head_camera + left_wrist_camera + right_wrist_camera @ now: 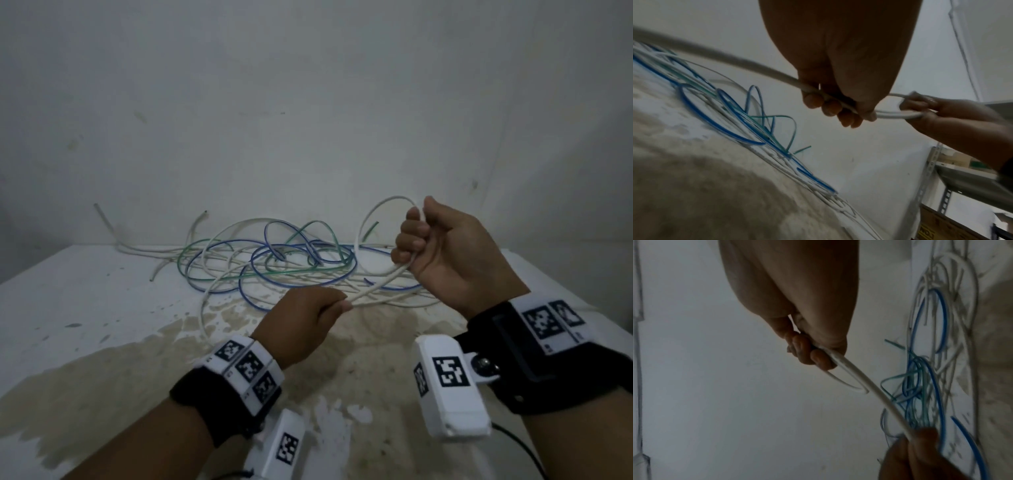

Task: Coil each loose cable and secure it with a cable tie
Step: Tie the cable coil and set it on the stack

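White cable point(376, 286) gripped by both curled hands, right hand point(442, 250) holding its loop, left hand point(305, 318) pinching lower, metal shelving point(953, 177) only in left wrist view.

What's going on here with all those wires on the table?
A person is winding up a white cable by hand. The right hand grips it where it forms one raised loop, and the left hand grips the same cable lower down, feeding it across. The rest is a loose tangle of blue, green and white cables lying on the stained white table by the wall. No cable tie can be seen in these views.
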Demonstrator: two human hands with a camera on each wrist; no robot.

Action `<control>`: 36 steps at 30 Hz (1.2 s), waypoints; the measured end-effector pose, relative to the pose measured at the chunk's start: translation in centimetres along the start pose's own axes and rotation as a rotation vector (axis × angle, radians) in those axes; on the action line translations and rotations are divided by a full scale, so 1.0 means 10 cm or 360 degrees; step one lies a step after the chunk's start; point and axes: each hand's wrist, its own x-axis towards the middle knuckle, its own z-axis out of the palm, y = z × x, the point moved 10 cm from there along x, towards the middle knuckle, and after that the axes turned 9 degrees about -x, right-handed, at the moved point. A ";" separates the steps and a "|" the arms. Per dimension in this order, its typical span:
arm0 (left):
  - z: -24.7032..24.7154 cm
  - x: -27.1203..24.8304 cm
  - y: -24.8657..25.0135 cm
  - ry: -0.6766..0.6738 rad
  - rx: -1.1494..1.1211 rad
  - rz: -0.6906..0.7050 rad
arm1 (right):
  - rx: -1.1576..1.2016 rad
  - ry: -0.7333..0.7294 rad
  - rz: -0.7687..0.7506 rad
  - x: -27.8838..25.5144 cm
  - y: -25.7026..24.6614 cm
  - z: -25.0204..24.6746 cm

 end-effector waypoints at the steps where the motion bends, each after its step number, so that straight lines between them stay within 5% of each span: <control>1: -0.03 -0.02 -0.12 -0.0044 -0.0021 -0.0077 | -0.0026 -0.0009 -0.0037 -0.02 -0.08 -0.02; 9: -0.43 -0.01 -0.69 -0.0230 0.0137 -0.0563 | -0.0235 -0.0015 -0.0237 -0.19 -0.51 -0.13; 20: -1.03 0.52 -0.38 -0.0129 0.0579 -0.0788 | -0.0920 -0.0168 -0.0175 -0.32 0.15 0.12; 29: -0.80 0.34 -0.22 0.0344 -0.1210 -0.1220 | -0.1345 0.0011 -0.0382 -0.28 0.44 0.21; 36: -0.48 0.21 0.02 0.0491 -0.1626 -0.1099 | -0.1257 0.0140 -0.0351 -0.16 0.48 0.29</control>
